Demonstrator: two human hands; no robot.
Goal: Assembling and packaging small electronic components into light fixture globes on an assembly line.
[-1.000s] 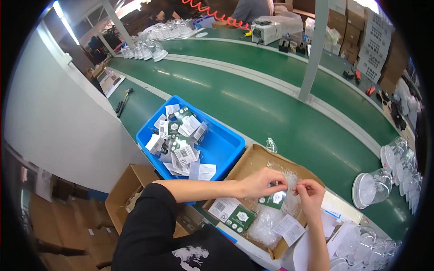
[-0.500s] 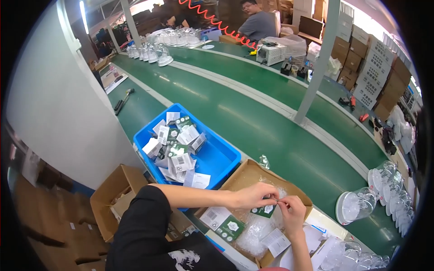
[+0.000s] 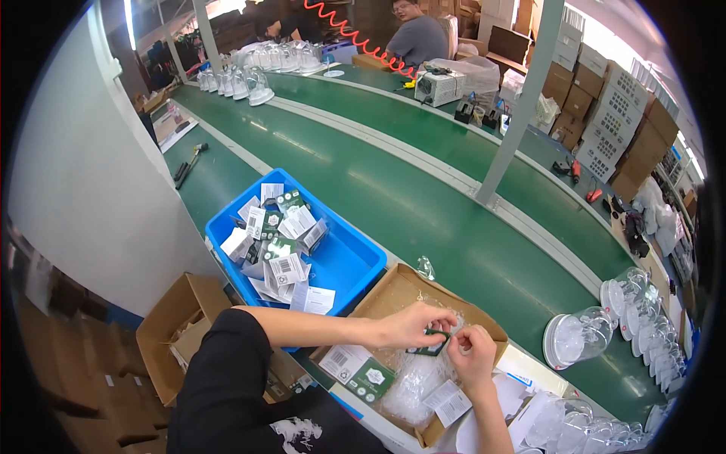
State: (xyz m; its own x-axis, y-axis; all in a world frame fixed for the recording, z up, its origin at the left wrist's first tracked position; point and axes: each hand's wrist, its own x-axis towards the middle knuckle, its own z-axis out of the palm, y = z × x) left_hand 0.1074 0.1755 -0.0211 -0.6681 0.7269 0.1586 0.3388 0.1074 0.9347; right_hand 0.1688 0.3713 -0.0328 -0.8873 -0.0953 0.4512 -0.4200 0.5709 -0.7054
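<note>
A green folded card with white print hangs at the fingertips of my left hand, which is closed on it. My right hand is beside it, thumb and fingers pinched near the card's edge. What the right fingers grip is too fine to make out. Both hands are above a shallow cardboard box with a heap of thin clear plastic strands. A larger white and green card lies at the box's left side, and a white printed card rests on its near right part.
A blue bin of similar cards stands left of the box, by an open carton. Clear domes on white bases line the right of the green conveyor. A metal post rises beyond; a person sits across.
My hands have drawn slightly apart, and the green card has tilted lower beneath the left fingers. The whole view has shifted a little, with things now further left.
</note>
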